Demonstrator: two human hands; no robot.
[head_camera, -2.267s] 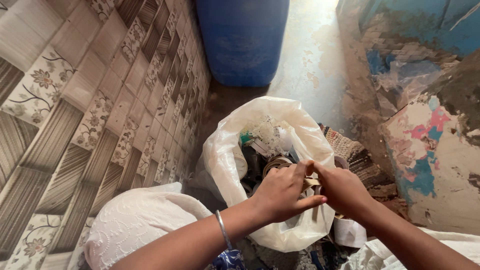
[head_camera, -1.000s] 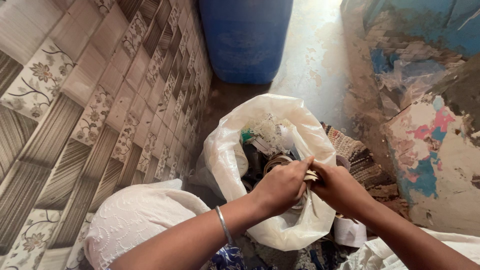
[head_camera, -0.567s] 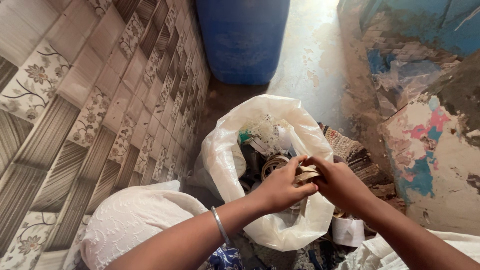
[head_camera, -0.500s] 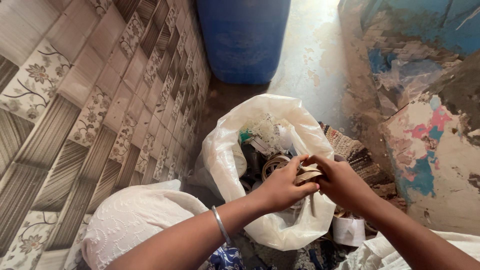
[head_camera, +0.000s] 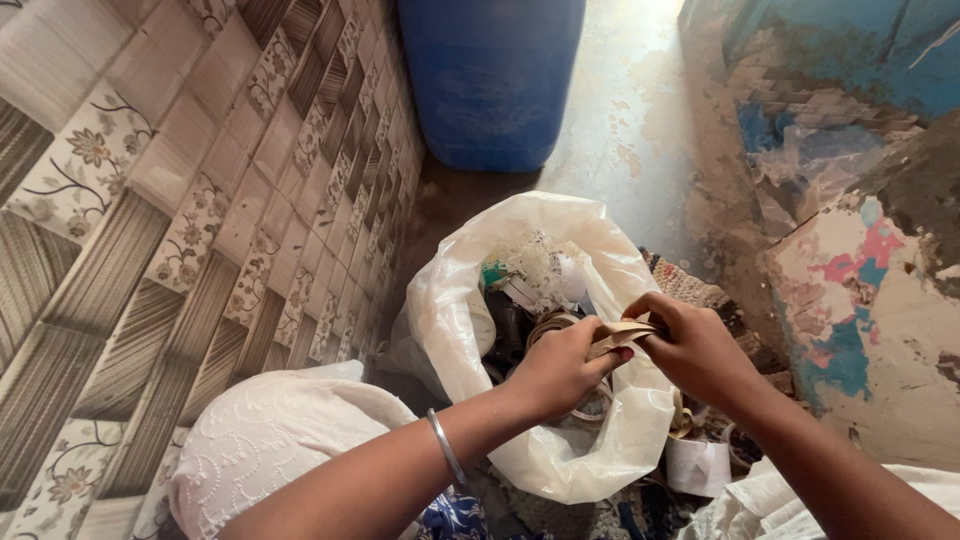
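fingers of both hands pinching tan strip (head_camera: 622, 334), over white bag (head_camera: 450, 300)

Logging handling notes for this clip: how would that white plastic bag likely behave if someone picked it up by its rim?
The white plastic bag would probably be floppy: its thin wall is creased and folded. It likely sags under the tangled contents heaped inside. The open mouth might let pieces spill if it tips.

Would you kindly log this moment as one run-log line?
left hand: pinching tan strip | right hand: gripping same strip | place: over open white bag | nearby: blue barrel
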